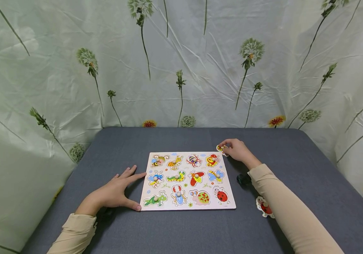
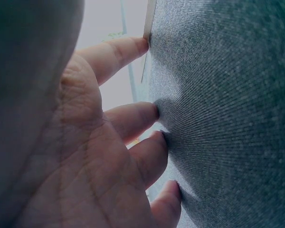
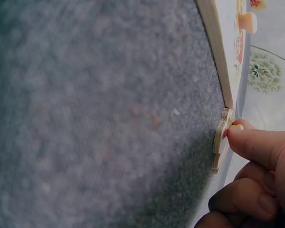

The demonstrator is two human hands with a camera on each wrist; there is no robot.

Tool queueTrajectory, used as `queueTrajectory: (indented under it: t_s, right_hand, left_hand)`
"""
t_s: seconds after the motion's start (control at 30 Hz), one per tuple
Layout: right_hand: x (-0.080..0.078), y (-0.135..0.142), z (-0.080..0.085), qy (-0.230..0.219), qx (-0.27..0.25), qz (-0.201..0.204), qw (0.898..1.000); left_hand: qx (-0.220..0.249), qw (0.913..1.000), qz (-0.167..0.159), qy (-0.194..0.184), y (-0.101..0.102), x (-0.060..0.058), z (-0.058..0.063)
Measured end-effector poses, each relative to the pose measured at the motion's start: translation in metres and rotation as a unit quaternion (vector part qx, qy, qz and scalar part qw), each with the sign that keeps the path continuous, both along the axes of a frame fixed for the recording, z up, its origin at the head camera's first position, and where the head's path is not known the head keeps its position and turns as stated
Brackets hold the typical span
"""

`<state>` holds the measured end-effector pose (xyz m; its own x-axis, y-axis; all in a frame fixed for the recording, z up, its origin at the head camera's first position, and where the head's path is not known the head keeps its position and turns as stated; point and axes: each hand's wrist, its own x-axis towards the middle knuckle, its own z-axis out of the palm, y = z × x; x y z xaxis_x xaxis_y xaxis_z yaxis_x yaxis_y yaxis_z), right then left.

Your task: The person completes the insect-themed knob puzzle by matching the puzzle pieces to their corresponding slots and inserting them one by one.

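Observation:
A wooden knob puzzle board (image 1: 186,208) with insect pictures lies flat on the table. My left hand (image 1: 113,192) is spread at its left side, thumb at the near left corner and index fingertip at the left edge. In the left wrist view, the fingers (image 2: 126,121) are extended, several tips down on the cloth. Just off the board's far right corner, my right hand (image 1: 237,150) pinches the knob of a small puzzle piece (image 3: 220,135). That piece stands against the board's corner in the right wrist view; the fingers partly hide its picture.
A ladybug puzzle piece (image 1: 265,207) lies right of the board, partly behind the right sleeve (image 1: 291,208). The board's printed ladybug (image 1: 221,195) and snail (image 1: 200,197) show no knobs. Grey cloth covers the table (image 1: 175,231); a flowered curtain (image 1: 213,70) hangs behind.

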<state>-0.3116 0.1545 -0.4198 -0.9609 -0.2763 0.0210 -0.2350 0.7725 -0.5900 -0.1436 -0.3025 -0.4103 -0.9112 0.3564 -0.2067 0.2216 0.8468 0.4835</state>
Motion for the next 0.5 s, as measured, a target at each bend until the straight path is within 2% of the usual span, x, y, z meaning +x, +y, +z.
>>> queueTrajectory:
  t_s: [0.5]
  right_hand:
    - [-0.0018, 0.0072, 0.0027, -0.002, 0.033, -0.015, 0.999]
  left_hand:
    - [-0.002, 1.0000, -0.001, 0.005, 0.0003, -0.0001, -0.0003]
